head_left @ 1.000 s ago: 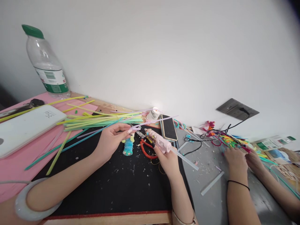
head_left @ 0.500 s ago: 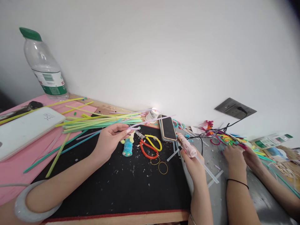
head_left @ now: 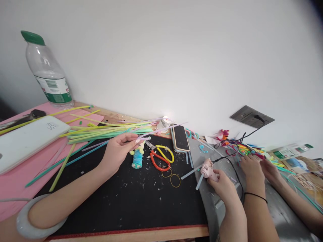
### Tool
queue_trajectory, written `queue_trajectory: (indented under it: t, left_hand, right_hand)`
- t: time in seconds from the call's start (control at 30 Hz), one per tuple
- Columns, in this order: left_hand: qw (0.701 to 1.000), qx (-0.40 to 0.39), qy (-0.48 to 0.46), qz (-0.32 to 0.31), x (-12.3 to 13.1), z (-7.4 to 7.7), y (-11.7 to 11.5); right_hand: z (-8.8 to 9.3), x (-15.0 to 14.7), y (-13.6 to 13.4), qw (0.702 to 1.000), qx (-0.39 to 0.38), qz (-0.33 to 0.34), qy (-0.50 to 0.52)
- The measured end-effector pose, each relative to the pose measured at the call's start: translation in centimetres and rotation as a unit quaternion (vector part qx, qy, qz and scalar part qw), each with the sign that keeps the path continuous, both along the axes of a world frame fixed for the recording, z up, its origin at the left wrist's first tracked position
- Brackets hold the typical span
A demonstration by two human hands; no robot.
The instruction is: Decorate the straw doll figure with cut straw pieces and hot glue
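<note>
Left grip (head_left: pixel 119 151) pinching lilac stem (head_left: pixel 163 129) | right grip (head_left: pixel 223 188) around glue gun (head_left: pixel 207 169) | scissors (head_left: pixel 151 158) between

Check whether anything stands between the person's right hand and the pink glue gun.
Nothing visible does: the right hand is in direct contact with the pink glue gun at its handle. A translucent stick lies on the gun's other side, away from the hand.
</note>
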State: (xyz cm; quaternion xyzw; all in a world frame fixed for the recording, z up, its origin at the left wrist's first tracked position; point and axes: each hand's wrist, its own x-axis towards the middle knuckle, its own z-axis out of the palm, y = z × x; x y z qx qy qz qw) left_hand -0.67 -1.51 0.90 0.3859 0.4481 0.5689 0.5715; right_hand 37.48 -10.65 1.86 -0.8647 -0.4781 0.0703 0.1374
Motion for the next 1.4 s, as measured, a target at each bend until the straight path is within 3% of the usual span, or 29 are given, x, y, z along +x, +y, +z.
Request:
queue_trajectory:
  t: [0.3,0.53,0.83,1.07,1.4]
  left_hand:
    - [1.0,0.0,0.005,-0.006,0.0,0.1,0.0]
    - [1.0,0.0,0.004,-0.008,0.0,0.0,0.0]
    - [1.0,-0.001,0.009,-0.009,-0.1,0.1,0.0]
    - [1.0,-0.001,0.016,-0.01,-0.2,0.1,0.0]
    - [1.0,-0.012,0.005,-0.009,-0.1,0.2,0.1]
  right_hand:
    - [-0.1,-1.5,0.9,0.995,0.087,0.019,0.045]
    - [-0.2,-3.7,2.7,0.968,0.139,0.071,0.196]
    - [0.0,-3.9,3.9,0.999,0.032,0.016,0.036]
    - [0.1,-3.3,4.5,0.998,-0.02,0.029,-0.052]
    - [-0.2,-2.8,5.1,0.988,-0.059,-0.018,-0.14]
